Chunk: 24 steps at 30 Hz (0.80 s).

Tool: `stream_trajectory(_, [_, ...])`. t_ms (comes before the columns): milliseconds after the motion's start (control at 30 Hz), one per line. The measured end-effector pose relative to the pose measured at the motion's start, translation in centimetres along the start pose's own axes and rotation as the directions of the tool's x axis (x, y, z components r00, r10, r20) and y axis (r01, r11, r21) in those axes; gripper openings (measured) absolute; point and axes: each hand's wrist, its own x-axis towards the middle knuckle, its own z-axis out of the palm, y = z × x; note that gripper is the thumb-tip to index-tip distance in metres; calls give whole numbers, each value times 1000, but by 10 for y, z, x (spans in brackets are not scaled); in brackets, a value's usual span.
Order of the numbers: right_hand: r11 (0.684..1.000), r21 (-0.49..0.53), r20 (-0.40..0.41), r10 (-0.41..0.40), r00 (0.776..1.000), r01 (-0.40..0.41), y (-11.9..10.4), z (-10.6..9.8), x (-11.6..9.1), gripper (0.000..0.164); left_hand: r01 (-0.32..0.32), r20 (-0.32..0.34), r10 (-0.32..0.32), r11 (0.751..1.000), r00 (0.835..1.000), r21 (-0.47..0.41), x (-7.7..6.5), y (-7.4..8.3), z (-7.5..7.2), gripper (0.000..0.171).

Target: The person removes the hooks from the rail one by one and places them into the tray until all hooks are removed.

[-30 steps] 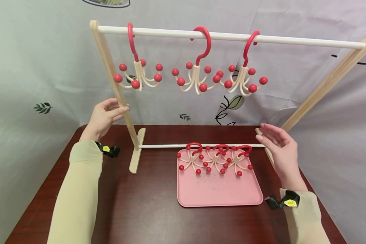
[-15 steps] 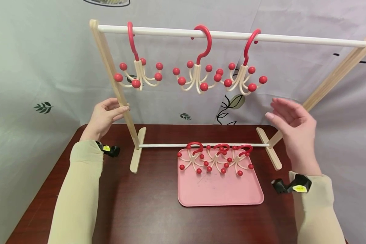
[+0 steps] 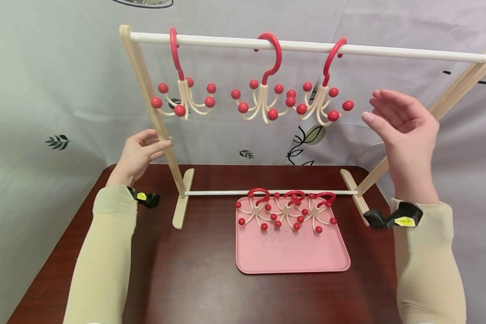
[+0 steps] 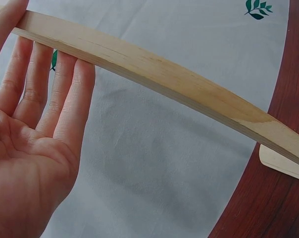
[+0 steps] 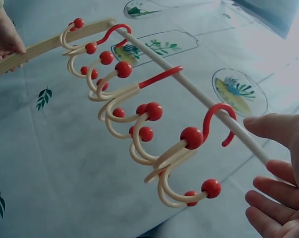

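A garment rack has a white top bar [image 3: 389, 50] between two wooden posts. My left hand [image 3: 134, 155] pinches the left post [image 4: 154, 69], thumb on one side and fingers on the other. Three octopus-style hangers with red hooks and red-balled arms hang from the bar: the left hanger [image 3: 183, 90], the middle hanger [image 3: 263, 92] and the right hanger [image 3: 321, 94]. Holding nothing, my right hand [image 3: 413, 135] is raised to the right of the right hanger, in front of the right post [image 3: 455, 92]. The right wrist view has its thumb [image 5: 273, 126] near the bar, contact unclear.
On the dark red table [image 3: 202, 288] lies a pink tray [image 3: 295, 256] bearing three more such hangers [image 3: 286, 210]. Behind it runs the rack's lower bar [image 3: 218, 193], between two wooden feet [image 3: 183, 200]. A patterned pale cloth [image 3: 210, 139] covers the walls.
My right hand has risen from beside the tray to the right hanger's height, shifting a little right. My left hand stays on the post. The hanging hangers barely shift.
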Motion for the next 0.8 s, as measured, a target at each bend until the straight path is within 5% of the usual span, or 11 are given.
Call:
stream_trajectory(433, [998, -10, -7, 54, 998, -54, 0, 8, 23, 51, -4, 14, 4, 1000, 1000, -9, 0, 0, 0, 20])
stream_trajectory(800, [1000, -1, 13, 23, 1000, -23, 2, 22, 38, 50, -7, 9, 7, 1000, 1000, -1, 0, 0, 0, 20])
